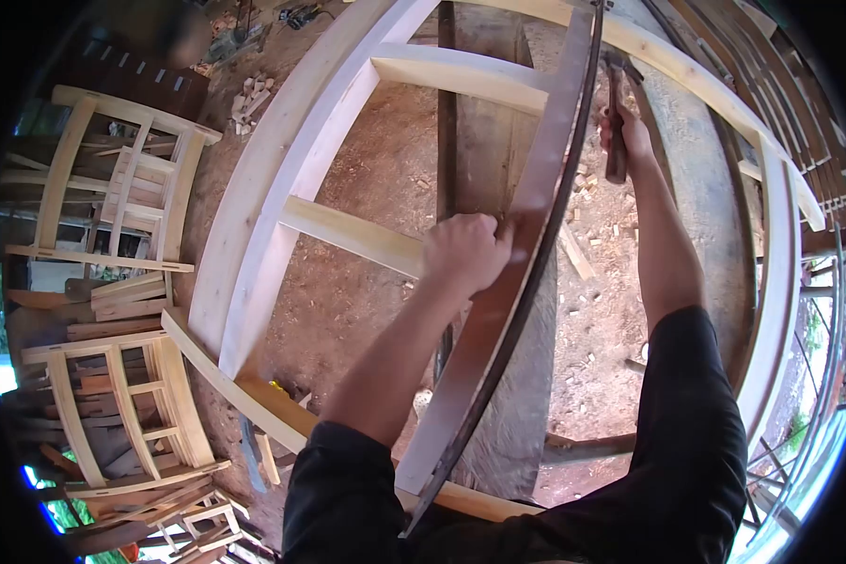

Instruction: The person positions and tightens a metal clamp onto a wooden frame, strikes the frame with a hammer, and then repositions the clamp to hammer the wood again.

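A pale wooden frame (274, 226) with long side rails and crosspieces spans the middle of the head view. My left hand (465, 252) is closed on the frame where a crosspiece (352, 233) meets the right-hand rail (536, 188); its fingertips are hidden. Along that rail's outer edge runs a long, dark, narrow bar (547, 254). My right hand (630, 136) is wrapped round the handle of a hammer (616, 103), held out to the right of the rail. The hammer's head points away from me and appears apart from the frame.
Weathered planks (512, 414) lie under the frame. Wood chips and offcuts (575, 252) litter the dirt floor. Smaller wooden frames (113, 188) and stacked timber stand at left. A curved pale frame member (771, 273) borders the right, with stacked boards (771, 66) beyond.
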Tool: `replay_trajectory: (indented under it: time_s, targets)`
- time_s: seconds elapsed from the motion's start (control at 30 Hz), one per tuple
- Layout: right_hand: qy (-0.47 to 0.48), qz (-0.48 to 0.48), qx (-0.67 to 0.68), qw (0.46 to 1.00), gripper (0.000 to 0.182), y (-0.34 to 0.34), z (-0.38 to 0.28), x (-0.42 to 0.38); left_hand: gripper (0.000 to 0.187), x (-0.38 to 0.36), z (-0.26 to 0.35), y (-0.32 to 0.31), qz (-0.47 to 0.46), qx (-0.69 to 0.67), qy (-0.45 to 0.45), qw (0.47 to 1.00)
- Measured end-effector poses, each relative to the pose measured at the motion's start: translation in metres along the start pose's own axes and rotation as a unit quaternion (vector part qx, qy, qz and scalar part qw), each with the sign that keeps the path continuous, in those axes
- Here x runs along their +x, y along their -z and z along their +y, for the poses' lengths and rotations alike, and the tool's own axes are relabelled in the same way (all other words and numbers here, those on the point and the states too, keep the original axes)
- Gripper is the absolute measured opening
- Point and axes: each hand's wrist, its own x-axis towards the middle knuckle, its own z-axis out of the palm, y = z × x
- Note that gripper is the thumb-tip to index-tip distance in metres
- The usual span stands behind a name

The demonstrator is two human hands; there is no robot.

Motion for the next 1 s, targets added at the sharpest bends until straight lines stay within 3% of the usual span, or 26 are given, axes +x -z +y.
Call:
replay_trajectory:
  time_s: [0.1, 0.13, 0.23, 0.3, 0.37, 0.43, 0.47, 0.53, 0.6, 0.67, 0.8, 0.87, 0.9, 0.97, 1.0]
  targets:
    - [0.009, 0.028, -0.06, 0.998, 0.024, 0.001, -0.001, -0.074, 0.048, 0.004, -0.004, -0.01, 0.051, -0.033, 0.005, 0.998]
    - [-0.012, 0.035, -0.077, 0.996, 0.024, 0.0, 0.001, -0.11, 0.048, 0.003, -0.003, -0.011, 0.063, -0.099, 0.008, 0.993]
    - [0.031, 0.042, -0.05, 0.997, 0.027, -0.013, 0.023, -0.243, 0.051, 0.004, -0.007, -0.007, 0.092, -0.089, -0.02, 0.992]
    - [-0.015, 0.047, 0.048, 0.998, 0.028, -0.027, 0.028, -0.336, 0.046, 0.005, -0.011, -0.005, 0.09, -0.091, -0.037, 0.991]
    - [-0.062, -0.026, 0.106, 0.992, 0.032, -0.016, 0.03, -0.402, 0.043, 0.028, -0.033, -0.038, 0.206, -0.252, -0.106, 0.939]
    - [-0.169, -0.035, 0.222, 0.96, 0.032, -0.014, 0.031, -0.456, 0.043, -0.019, -0.04, -0.021, 0.27, -0.332, -0.057, 0.902]
    - [-0.196, 0.001, 0.193, 0.961, 0.033, -0.015, 0.038, -0.48, 0.048, -0.035, -0.054, -0.03, 0.331, -0.256, -0.113, 0.901]
    - [-0.222, 0.101, 0.077, 0.967, 0.032, -0.037, 0.05, -0.528, 0.055, -0.103, -0.088, -0.019, 0.161, -0.235, -0.171, 0.943]
    - [-0.257, 0.096, 0.033, 0.961, 0.031, -0.05, 0.061, -0.561, 0.066, -0.163, -0.125, -0.021, -0.03, -0.217, -0.106, 0.97]
    - [-0.298, 0.097, 0.038, 0.949, 0.03, -0.073, 0.067, -0.583, 0.076, -0.198, -0.151, -0.034, -0.146, -0.205, -0.021, 0.967]
    - [-0.326, 0.125, -0.01, 0.937, 0.031, -0.122, 0.088, -0.61, 0.093, -0.212, -0.154, -0.044, -0.246, -0.247, -0.02, 0.937]
    - [-0.323, 0.146, -0.037, 0.934, 0.033, -0.141, 0.103, -0.62, 0.093, -0.214, -0.15, -0.049, -0.208, -0.276, 0.001, 0.938]
    - [-0.322, 0.151, -0.047, 0.933, 0.034, -0.147, 0.112, -0.629, 0.097, -0.227, -0.152, -0.026, -0.195, -0.341, -0.071, 0.917]
    - [-0.298, 0.142, -0.023, 0.944, 0.036, -0.151, 0.137, -0.642, 0.092, -0.223, -0.162, -0.03, -0.233, -0.293, -0.129, 0.918]
    - [-0.29, 0.133, -0.041, 0.947, 0.037, -0.156, 0.151, -0.648, 0.083, -0.224, -0.167, -0.035, -0.201, -0.224, -0.131, 0.945]
